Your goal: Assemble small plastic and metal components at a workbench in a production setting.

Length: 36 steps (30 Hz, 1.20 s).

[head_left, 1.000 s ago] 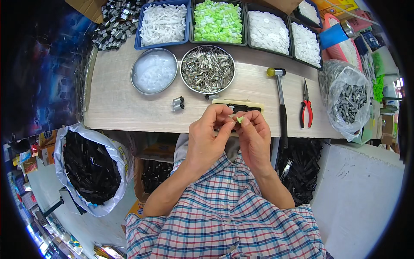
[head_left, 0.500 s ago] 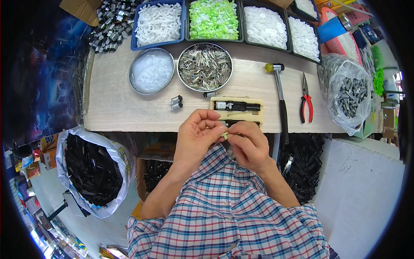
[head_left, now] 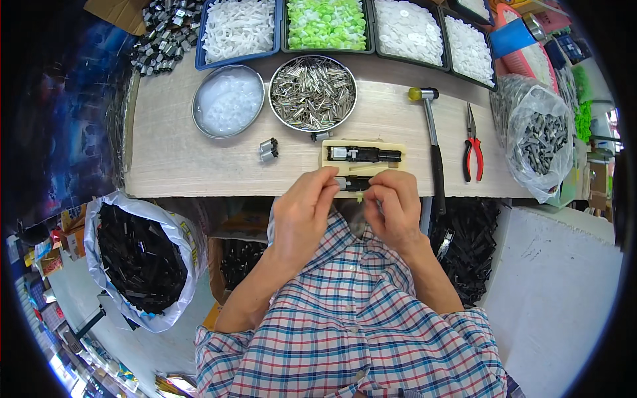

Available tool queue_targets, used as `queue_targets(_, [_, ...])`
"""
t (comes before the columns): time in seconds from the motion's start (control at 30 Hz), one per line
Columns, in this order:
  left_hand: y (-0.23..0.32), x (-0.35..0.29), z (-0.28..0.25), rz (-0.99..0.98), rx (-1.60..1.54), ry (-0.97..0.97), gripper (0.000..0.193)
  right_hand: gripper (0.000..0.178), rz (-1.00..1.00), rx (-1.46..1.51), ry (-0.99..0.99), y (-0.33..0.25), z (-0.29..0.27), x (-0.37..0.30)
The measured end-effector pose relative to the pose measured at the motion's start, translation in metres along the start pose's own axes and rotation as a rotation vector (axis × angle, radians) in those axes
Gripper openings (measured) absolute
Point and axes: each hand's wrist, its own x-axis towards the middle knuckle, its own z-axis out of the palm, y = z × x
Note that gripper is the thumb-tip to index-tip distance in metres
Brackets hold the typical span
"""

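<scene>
My left hand [head_left: 302, 212] and my right hand [head_left: 395, 205] meet at the near edge of the wooden table [head_left: 179, 159]. Between their fingertips they hold a small black part with a metal end [head_left: 350, 183], and a tiny green piece [head_left: 359, 197] shows just under it. Right behind them lies a cream jig block [head_left: 362, 156] with a black assembly [head_left: 363, 154] seated in it. A small metal motor [head_left: 268, 149] lies loose to the left of the jig.
A round tin of metal pins [head_left: 313, 93] and a tin of clear parts [head_left: 227, 101] stand behind. Trays of white [head_left: 237, 30] and green [head_left: 326, 23] parts line the back. A hammer [head_left: 432, 149], red pliers [head_left: 472, 146] and a bag of grey parts [head_left: 539, 142] lie right; a sack of black parts [head_left: 139, 259] stands on the floor.
Both hands moved forward from my chest to the table's edge by the jig. The green piece, earlier pinched between fingertips, now sits under a black part the hands hold.
</scene>
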Motion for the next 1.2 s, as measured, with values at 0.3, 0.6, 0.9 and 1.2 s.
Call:
queue_targets(0.3, [-0.032, -0.001, 0.008, 0.500, 0.201, 0.000, 0.019, 0.026, 0.012, -0.047, -0.087, 0.012, 0.014, 0.005])
queue_targets(0.6, [-0.064, 0.000, 0.020, 0.781, 0.361, -0.103, 0.015, 0.025, 0.034, -0.023, -0.121, 0.010, 0.010, 0.009])
queue_targets(0.9, [-0.079, -0.015, 0.018, 0.835, 0.582, -0.196, 0.014, 0.016, 0.150, 0.075, -0.018, 0.050, -0.011, 0.061])
queue_targets(1.2, [-0.065, -0.017, 0.016, 0.728, 0.479, -0.165, 0.008, 0.016, 0.202, -0.388, 0.160, 0.167, -0.009, 0.152])
